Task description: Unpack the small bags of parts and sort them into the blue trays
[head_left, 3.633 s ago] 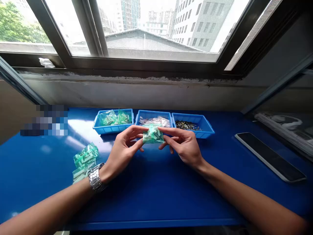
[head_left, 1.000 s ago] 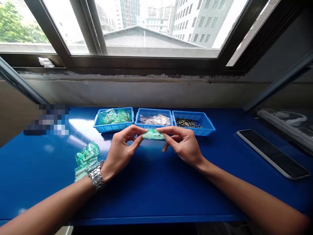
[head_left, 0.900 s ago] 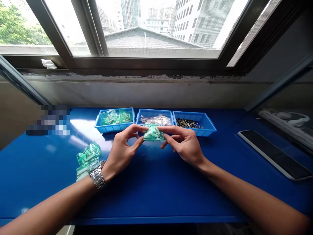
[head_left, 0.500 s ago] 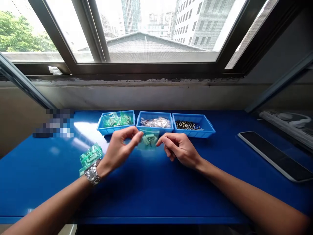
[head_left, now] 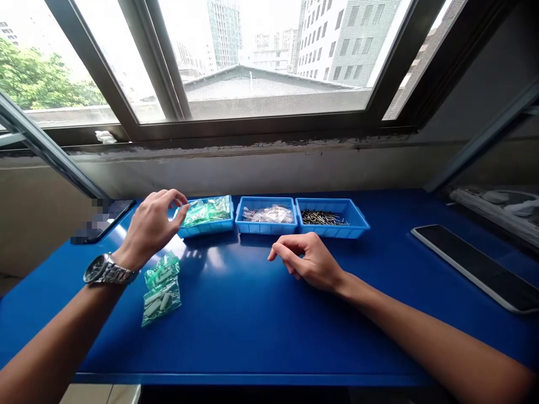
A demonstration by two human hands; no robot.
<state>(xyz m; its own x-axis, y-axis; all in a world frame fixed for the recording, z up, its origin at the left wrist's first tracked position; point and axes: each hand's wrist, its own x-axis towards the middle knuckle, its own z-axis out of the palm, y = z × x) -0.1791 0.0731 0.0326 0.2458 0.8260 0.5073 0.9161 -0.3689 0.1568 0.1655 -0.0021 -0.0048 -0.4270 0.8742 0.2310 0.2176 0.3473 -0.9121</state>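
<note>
My left hand (head_left: 156,221), with a metal watch on its wrist, is at the left edge of the left blue bin (head_left: 206,227). Its thumb and fingers are apart with nothing between them. Green clear zip bags (head_left: 208,210) with small parts fill that bin. Below the hand on the blue table lie more green bags, one farther back (head_left: 163,270) and one nearer (head_left: 161,303) with pale blocks inside. My right hand (head_left: 309,261) rests over the middle of the table, fingers curled and closed, nothing visible in them.
The middle blue bin (head_left: 265,228) holds clear bags, and the right blue bin (head_left: 337,231) holds thin dark and brass-coloured pins. A dark flat tablet-like panel (head_left: 471,264) lies at the right. Another dark device (head_left: 115,213) is at the far left. A window stands behind.
My left hand has moved left and opened, and the green bag it held is out of it. The left bin looks fuller with green bags. My right hand has hardly moved.
</note>
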